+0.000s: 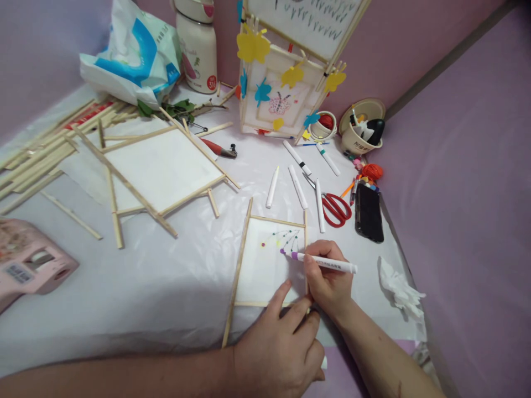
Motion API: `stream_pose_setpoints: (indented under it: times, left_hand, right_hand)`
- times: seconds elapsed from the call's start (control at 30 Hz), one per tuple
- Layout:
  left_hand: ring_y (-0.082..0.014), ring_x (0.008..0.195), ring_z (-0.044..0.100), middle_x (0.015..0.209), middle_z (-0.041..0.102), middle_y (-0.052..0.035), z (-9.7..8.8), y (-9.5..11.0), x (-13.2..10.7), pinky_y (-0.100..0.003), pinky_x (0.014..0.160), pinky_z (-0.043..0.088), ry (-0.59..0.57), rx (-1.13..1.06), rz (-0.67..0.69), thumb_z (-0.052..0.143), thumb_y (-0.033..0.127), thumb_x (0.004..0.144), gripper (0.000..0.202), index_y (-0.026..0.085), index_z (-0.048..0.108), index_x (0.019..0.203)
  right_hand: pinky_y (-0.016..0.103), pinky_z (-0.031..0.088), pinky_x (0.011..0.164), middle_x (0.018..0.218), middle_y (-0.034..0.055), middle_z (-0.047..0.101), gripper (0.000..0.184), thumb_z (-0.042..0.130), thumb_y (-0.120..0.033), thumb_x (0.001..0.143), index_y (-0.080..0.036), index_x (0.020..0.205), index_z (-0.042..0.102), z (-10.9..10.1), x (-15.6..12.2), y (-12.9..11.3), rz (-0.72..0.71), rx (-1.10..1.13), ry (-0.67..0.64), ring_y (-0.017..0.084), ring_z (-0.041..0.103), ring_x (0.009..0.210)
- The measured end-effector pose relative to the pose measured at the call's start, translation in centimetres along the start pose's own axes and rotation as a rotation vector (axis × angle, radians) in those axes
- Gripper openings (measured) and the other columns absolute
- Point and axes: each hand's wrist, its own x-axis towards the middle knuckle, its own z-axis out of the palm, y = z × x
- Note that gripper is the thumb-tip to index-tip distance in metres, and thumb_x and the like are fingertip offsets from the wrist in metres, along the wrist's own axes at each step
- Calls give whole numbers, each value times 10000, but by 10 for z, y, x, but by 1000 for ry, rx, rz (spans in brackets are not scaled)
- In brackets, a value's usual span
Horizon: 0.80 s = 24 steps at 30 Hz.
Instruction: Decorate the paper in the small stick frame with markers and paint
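My right hand [329, 276] grips a white marker pen [332, 262] with a purple end. Its tip touches a purple dot on a white sheet [261, 271] framed with thin wooden sticks. Dotted lines and small green, yellow and red dots are drawn near the sheet's top right. My left hand [286, 342] rests over the frame's lower edge, one finger stretched onto the sheet. Between its thumb and forefinger pokes the white end of what looks like a marker cap [324, 362], mostly hidden.
Several white markers [297, 187] and red-handled scissors [337, 210] lie beyond the frame. A phone [369, 213] and crumpled tissue [400, 290] are on the right. Left are another stick frame [161, 166], wooden strips [37, 157] and a pink device [31, 265]. A decorated lantern-like structure [253, 113] stands behind.
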Motion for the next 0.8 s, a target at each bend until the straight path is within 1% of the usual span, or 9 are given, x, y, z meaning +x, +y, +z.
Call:
stream_pose_setpoints:
  times: [0.23, 0.53, 0.8]
  left_hand:
    - [-365, 1209, 514, 1214, 647, -139, -1, 0, 0, -618, 1093, 98, -2, 6, -4, 481, 437, 1006, 307, 169, 623, 958]
    - [-386, 1214, 504, 1215, 642, -153, -1, -2, 1, -635, 1070, 110, -15, 12, 8, 450, 417, 1020, 311, 160, 619, 976]
    - [-378, 1232, 492, 1223, 641, -148, -1, 0, 1, -637, 1084, 90, -6, 2, -5, 463, 415, 1017, 296, 164, 611, 963]
  right_hand:
    - [329, 456, 600, 732, 10, 579, 56, 596, -210, 870, -217, 823, 566, 0, 0, 1, -2, 13, -19, 166, 553, 655]
    - [327, 460, 608, 746, 15, 591, 45, 596, -209, 882, -220, 842, 579, 0, 0, -1, 0, 37, -34, 168, 564, 671]
    - [303, 457, 593, 781, 15, 603, 41, 605, -189, 879, -216, 852, 592, 0, 0, -2, 15, 44, -7, 152, 569, 662]
